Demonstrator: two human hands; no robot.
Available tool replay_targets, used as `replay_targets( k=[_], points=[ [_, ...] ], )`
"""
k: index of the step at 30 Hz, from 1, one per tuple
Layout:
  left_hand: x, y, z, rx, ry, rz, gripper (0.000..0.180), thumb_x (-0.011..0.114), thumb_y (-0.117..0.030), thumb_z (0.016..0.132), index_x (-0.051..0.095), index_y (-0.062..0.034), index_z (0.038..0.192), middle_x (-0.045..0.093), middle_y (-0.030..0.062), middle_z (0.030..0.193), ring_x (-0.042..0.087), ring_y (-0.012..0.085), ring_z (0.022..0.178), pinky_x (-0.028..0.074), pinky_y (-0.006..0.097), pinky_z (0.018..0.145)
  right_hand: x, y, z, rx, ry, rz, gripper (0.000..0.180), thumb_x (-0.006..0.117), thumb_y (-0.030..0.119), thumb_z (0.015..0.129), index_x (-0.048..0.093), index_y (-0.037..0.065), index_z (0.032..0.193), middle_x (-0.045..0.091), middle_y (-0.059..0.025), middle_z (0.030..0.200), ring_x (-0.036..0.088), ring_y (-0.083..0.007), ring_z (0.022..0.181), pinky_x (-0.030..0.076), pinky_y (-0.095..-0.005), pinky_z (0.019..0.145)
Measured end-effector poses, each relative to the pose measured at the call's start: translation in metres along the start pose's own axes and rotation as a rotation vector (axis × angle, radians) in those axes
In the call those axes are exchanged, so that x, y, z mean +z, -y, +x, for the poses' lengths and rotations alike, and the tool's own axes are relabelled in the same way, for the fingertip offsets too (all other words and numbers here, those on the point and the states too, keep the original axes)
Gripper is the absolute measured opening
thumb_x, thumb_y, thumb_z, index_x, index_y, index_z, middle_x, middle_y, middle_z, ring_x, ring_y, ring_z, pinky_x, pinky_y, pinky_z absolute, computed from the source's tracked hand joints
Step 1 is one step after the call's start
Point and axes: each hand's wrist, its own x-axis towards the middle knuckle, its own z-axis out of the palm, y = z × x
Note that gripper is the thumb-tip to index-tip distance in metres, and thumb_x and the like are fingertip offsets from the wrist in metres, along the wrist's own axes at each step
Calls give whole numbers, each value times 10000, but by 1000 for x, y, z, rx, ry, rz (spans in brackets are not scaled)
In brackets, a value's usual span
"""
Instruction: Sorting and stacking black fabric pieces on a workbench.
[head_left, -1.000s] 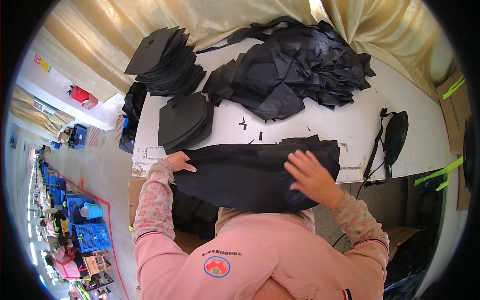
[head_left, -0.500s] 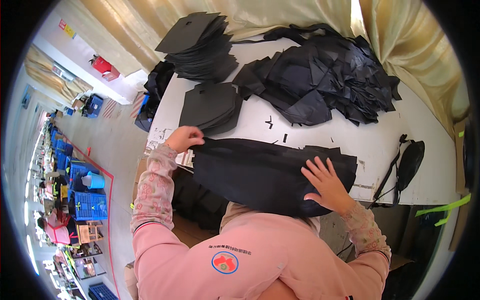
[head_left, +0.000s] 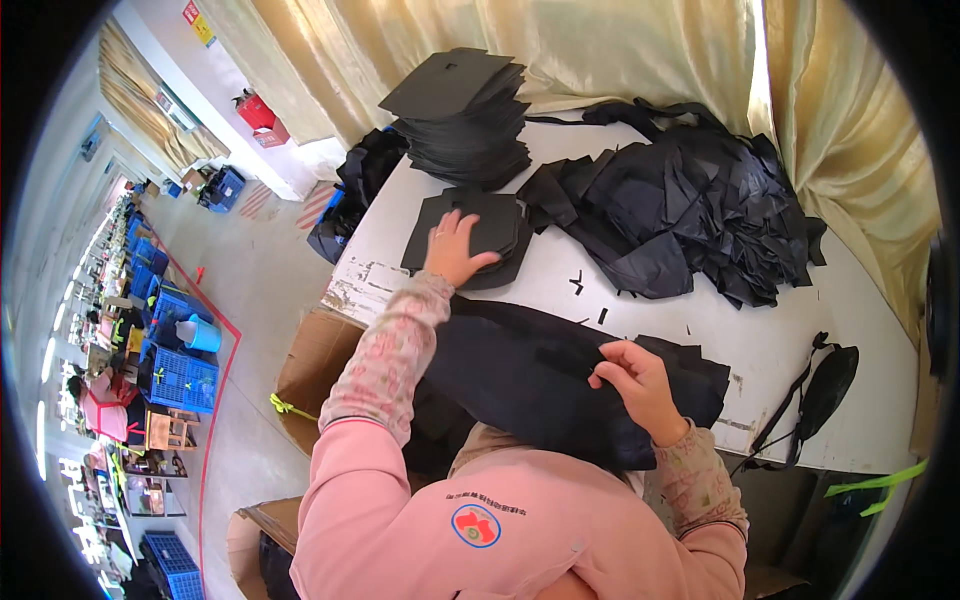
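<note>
My left hand [head_left: 460, 252] is open, its fingers spread over the lower stack of black panels [head_left: 425, 222], which has a small cut-out near its top edge. Across my lap and the table's front edge lies a large piece of black fabric [head_left: 500, 355]. My right hand [head_left: 640, 388] is closed over the fabric, thumb and fingertips pinched together on what looks like a bit of it. More black pieces [head_left: 690, 355] lie partly under the fabric, beside that hand.
A taller stack of black panels [head_left: 455, 85] stands at the back left of the white table [head_left: 560, 290]. A heap of black fabric pieces [head_left: 700, 210] fills the back. A black strapped pouch [head_left: 830, 392] lies at right. Cardboard boxes [head_left: 310, 365] stand at lower left.
My left hand has left the fabric's left end and moved forward and right onto the lower panel stack. My right hand has gone from flat and spread to pinched. The view has shifted.
</note>
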Motion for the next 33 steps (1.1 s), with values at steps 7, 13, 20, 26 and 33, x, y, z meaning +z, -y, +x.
replay_targets(
  k=[7, 13, 20, 26, 33],
  points=[
    [15, 56, -12, -248, 466, 10, 670, 807, -464, 688, 591, -136, 1231, 674, 141, 1100, 627, 324, 1055, 482, 423, 919, -6, -8, -2, 14, -32, 80, 108, 603, -8, 920, 591, -54, 1017, 649, -65, 813, 644, -142, 724, 515, -260, 696],
    [18, 46, -19, -208, 426, 107, 563, 768, -447, 743, 624, -151, 1199, 709, 135, 976, 670, 321, 935, 517, 425, 827, 0, -15, 4, 13, -20, 105, 93, 603, -3, 925, 595, -53, 1004, 643, -63, 811, 641, -137, 710, 518, -259, 677],
    [22, 44, -29, -139, 406, 132, 386, 679, -351, 858, 621, -138, 1174, 702, 121, 949, 677, 313, 896, 534, 427, 760, 6, -19, 4, 50, -22, 76, 82, 616, 26, 929, 594, -42, 970, 631, -52, 806, 621, -116, 696, 500, -240, 653],
    [32, 47, -34, 33, 388, 222, 328, 615, -281, 901, 583, -94, 1168, 668, 107, 993, 667, 304, 846, 535, 424, 723, 7, -25, 0, 49, -27, 64, 95, 630, 43, 926, 595, -41, 953, 628, -40, 799, 610, -98, 682, 489, -228, 637],
    [31, 35, -44, 49, 318, 282, 226, 625, -263, 899, 572, -91, 1037, 632, 83, 923, 664, 268, 840, 550, 402, 694, 5, -31, -2, 60, -26, 89, 96, 626, 48, 929, 590, -38, 955, 626, -36, 795, 603, -93, 680, 485, -228, 633]
  ],
)
